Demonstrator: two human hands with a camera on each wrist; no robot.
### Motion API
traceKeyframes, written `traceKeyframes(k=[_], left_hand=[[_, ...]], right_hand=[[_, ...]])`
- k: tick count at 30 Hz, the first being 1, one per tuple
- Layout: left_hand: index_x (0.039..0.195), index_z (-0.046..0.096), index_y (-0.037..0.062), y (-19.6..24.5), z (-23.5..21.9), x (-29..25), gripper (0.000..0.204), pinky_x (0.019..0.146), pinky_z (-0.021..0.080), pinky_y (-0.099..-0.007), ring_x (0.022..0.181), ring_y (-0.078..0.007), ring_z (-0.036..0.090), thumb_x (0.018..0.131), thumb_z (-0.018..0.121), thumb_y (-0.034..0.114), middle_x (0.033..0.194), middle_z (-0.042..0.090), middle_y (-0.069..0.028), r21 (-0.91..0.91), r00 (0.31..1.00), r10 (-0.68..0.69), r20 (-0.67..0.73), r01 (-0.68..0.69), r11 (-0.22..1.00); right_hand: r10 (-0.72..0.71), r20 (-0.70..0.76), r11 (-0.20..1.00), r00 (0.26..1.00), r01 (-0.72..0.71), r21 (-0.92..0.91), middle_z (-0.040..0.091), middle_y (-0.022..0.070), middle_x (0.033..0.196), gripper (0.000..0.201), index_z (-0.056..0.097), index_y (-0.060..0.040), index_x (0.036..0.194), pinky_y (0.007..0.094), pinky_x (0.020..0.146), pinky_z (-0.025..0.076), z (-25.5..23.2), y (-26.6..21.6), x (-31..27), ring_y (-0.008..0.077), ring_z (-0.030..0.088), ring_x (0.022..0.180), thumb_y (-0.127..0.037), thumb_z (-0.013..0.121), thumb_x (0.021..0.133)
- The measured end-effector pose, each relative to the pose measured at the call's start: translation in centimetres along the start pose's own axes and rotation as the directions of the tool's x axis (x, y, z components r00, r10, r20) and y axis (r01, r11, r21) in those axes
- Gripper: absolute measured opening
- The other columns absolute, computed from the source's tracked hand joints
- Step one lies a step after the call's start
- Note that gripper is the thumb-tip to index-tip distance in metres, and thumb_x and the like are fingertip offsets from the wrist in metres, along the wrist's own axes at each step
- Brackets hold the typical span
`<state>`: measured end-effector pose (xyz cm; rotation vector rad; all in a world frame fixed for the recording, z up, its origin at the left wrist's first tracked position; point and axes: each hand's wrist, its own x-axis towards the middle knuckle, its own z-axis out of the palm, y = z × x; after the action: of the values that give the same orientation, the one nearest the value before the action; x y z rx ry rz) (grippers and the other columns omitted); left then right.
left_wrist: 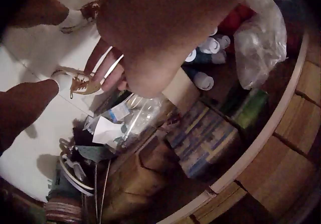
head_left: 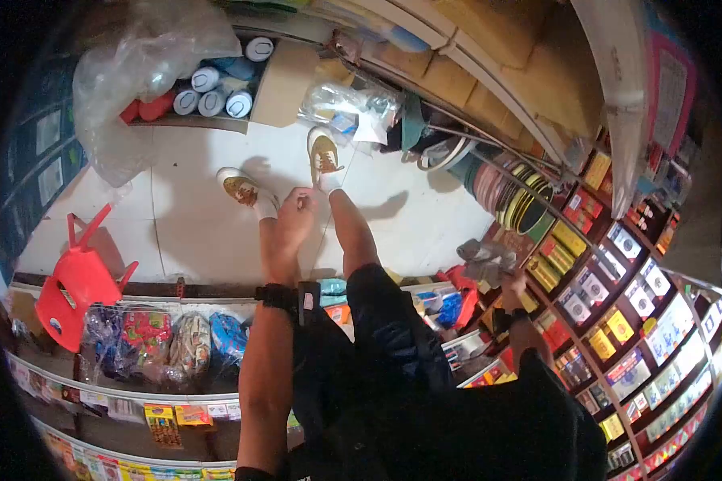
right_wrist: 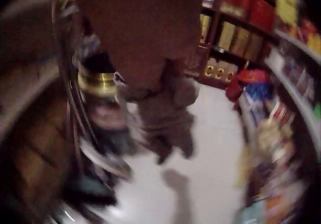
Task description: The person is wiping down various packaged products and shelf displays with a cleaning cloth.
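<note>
My right hand [head_left: 515, 282] grips a crumpled grey cloth [head_left: 483, 258], out to the right near the shelves. In the right wrist view the cloth [right_wrist: 163, 121] hangs below the hand over the pale floor, and both are blurred. Nothing is held by my left hand [head_left: 295, 216], which hangs over the floor in front of my legs. Its fingers [left_wrist: 111, 69] are loosely bent in the left wrist view, with a shoe [left_wrist: 85, 85] beyond them.
A red plastic stool [head_left: 76, 289] is at the left. Ahead, a carton [head_left: 285, 84] and several white-capped bottles [head_left: 238, 103] border the white tiled floor [head_left: 192, 216]. Stacked round containers [head_left: 529, 200] stand right, beside shelves of boxed goods [head_left: 610, 293]. A low shelf holds bagged goods [head_left: 146, 337].
</note>
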<state>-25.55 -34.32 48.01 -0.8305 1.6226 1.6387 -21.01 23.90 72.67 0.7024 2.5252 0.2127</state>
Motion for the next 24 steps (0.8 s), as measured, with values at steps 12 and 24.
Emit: traceKeyframes(k=[12, 24], left_hand=[[0.121, 0.060, 0.0080, 2.5, -0.2, -0.7, 0.027, 0.077, 0.056, -0.0311, 0.098, -0.0191, 0.068, 0.098, 0.047, 0.005, 0.108, 0.070, -0.0098, -0.200, 0.984, -0.164, 0.068, 0.175, 0.964], [0.124, 0.060, 0.0084, 4.0, 2.7, -1.1, 0.023, 0.078, 0.055, -0.0307, 0.096, -0.0185, 0.069, 0.104, 0.051, 0.016, 0.106, 0.070, -0.0093, -0.152, 0.986, -0.067, 0.152, 0.091, 0.984]], right_hand=[[-0.060, -0.015, 0.998, 0.998, 0.060, 0.034, 0.071, 0.0153, 0.081, 0.021, 0.072, -0.0085, 0.096, 0.0424, 0.071, 0.054, 4.2, -1.7, 1.4, 0.0318, 0.070, 0.080, -0.012, 0.072, 0.075], [-0.091, -0.028, 0.991, 0.996, 0.087, -0.102, 0.073, 0.0139, 0.083, 0.024, 0.073, -0.0107, 0.100, 0.0435, 0.069, 0.054, 6.6, -1.0, 4.4, 0.0334, 0.071, 0.081, -0.024, 0.070, 0.080]])
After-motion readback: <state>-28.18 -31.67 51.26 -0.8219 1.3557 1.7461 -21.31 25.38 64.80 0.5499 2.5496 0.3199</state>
